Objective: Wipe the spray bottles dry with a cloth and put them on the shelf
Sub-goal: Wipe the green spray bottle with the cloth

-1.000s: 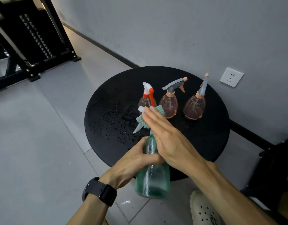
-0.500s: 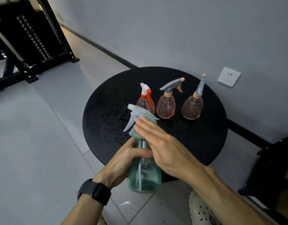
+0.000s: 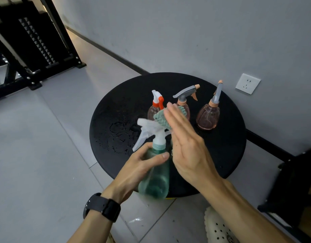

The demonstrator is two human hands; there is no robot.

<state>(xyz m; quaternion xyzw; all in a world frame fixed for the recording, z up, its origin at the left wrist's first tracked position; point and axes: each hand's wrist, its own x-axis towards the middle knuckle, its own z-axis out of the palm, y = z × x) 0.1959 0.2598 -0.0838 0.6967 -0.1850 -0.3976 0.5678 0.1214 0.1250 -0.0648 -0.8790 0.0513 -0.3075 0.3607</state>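
Head view, elements listed left to right. A black shelf frame (image 3: 37,42) stands on the floor at about 10 o'clock from the round black table (image 3: 226,155), well apart from it. Water droplets (image 3: 119,135) lie on the tabletop at its 9 o'clock side. The left hand (image 3: 142,165), with a dark watch (image 3: 105,206) on the wrist, grips the green spray bottle (image 3: 155,178) at its shoulder, fingers and thumb curled round it; the bottle is held above the table's 6 o'clock edge, nozzle toward 11 o'clock. The right hand (image 3: 188,146) is flat with straight fingers, the green cloth (image 3: 162,118) lying under them beside the white trigger head (image 3: 151,130); whether the thumb pinches the cloth cannot be told. Three pinkish bottles stand on the table's far half: one with an orange-and-white head (image 3: 155,107), one with a grey head (image 3: 184,102) partly behind the cloth, one at 2 o'clock (image 3: 209,114).

Progress, as a judgement: wiping of the first bottle is under way; no bottle appears on the visible shelf, so three wipes and all placements remain.

Compared with half a second earlier, the cloth has moved from the bottle's neck up past the trigger head, and the bottle's neck is now uncovered.
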